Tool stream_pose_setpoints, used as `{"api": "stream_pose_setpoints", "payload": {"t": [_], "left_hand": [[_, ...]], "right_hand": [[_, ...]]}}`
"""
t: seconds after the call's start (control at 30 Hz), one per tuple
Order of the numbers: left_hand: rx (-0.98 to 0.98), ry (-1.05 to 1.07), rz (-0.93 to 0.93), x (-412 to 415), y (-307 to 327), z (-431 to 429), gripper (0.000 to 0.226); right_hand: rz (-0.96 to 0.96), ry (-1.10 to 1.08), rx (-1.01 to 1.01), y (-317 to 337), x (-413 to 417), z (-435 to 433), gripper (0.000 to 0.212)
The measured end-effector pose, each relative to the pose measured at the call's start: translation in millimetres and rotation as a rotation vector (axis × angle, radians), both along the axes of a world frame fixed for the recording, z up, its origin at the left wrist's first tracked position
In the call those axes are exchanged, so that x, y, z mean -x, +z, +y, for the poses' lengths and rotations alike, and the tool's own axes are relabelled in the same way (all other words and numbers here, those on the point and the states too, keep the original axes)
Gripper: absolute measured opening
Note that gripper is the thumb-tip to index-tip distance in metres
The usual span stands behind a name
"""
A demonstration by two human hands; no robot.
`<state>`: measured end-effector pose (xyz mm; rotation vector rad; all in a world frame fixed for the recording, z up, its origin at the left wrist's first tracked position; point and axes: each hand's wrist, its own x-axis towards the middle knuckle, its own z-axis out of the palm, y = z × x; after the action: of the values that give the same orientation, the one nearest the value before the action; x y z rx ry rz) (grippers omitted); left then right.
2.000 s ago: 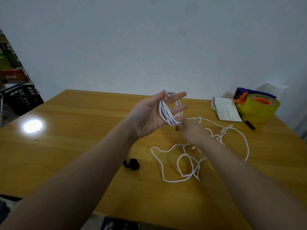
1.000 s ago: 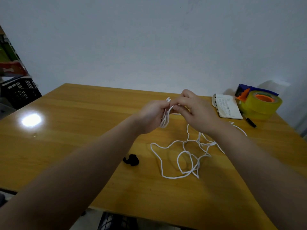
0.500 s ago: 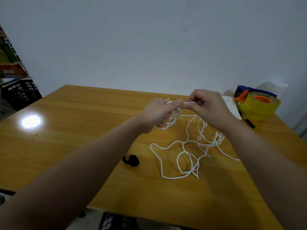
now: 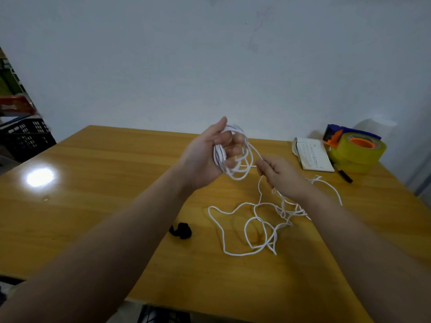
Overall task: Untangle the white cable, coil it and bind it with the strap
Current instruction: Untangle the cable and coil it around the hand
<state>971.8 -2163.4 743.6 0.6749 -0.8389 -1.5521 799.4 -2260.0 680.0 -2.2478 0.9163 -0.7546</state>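
My left hand (image 4: 205, 157) is raised above the wooden table (image 4: 105, 173), palm toward me, with several loops of the white cable (image 4: 235, 176) wound round its curled fingers. My right hand (image 4: 279, 173) is just to the right and lower, pinching the strand that runs from the coil down to the table. The loose part of the white cable lies in tangled loops on the table below and right of my hands. The black strap (image 4: 182, 230) lies curled on the table, left of the tangle and apart from it.
A small white booklet (image 4: 312, 155) lies at the table's back right. Beside it stands a yellow tape roll in a blue and orange dispenser (image 4: 356, 150), with a black pen (image 4: 344, 176) in front. A black crate (image 4: 25, 136) stands off the table at far left.
My left hand has turned palm-up and spread the coil, which now holds another loop. My right hand dropped from level with the left to lower right, sliding along the strand.
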Motion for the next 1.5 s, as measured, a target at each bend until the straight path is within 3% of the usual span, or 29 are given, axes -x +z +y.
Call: {"api": "stream_pose_setpoints", "payload": {"t": [0.2, 0.3, 0.33, 0.47, 0.5, 0.6, 0.67, 0.73, 0.8, 0.93, 1.0, 1.2, 1.3, 1.5], "left_hand": [[0.114, 0.033, 0.072, -5, 11, -3, 0.048], [0.081, 0.105, 0.131, -4, 6, -8, 0.043], [0.071, 0.128, 0.129, -2, 5, -10, 0.042], [-0.014, 0.230, 0.020, 14, -4, -22, 0.034], [-0.035, 0.290, -0.005, 14, -7, -28, 0.030], [-0.053, 0.598, -0.050, -13, -10, -43, 0.024], [-0.079, 0.757, -0.140, -37, -10, -48, 0.025], [-0.099, 0.796, -0.315, -48, -14, -48, 0.028], [-0.109, 0.778, -0.497, -46, -24, -48, 0.027], [-0.174, 0.766, -0.493, -42, -41, -51, 0.026], [-0.170, 0.717, -0.544, -39, -47, -49, 0.022], [0.096, 0.351, -0.876, -20, -51, -33, 0.030], [0.099, 0.224, -0.841, -9, -46, -21, 0.031], [0.101, 0.006, -1.058, -7, -37, -4, 0.044]], "right_hand": [[-0.186, -0.038, -0.112, -24, -8, 8, 0.005], [-0.313, -0.167, 0.063, -33, -14, 11, 0.012], [-0.236, -0.178, 0.134, -37, -18, 11, 0.017], [0.366, -0.069, 0.314, -42, -38, 21, 0.030], [0.425, 0.002, 0.322, -38, -40, 24, 0.033], [0.431, 0.216, 0.140, -26, -30, 27, 0.050], [0.323, 0.187, 0.018, -24, -12, 24, 0.051], [0.201, 0.106, 0.106, -23, 1, 21, 0.039], [0.218, 0.093, 0.254, -18, 2, 24, 0.032], [0.329, 0.154, 0.498, -3, -7, 38, 0.026], [0.287, 0.204, 0.560, 9, -9, 44, 0.023], [0.079, 0.262, 0.477, 24, -16, 38, 0.029], [-0.084, 0.210, 0.316, 29, -14, 33, 0.018], [-0.146, 0.114, 0.187, 24, -5, 29, 0.017]]}}
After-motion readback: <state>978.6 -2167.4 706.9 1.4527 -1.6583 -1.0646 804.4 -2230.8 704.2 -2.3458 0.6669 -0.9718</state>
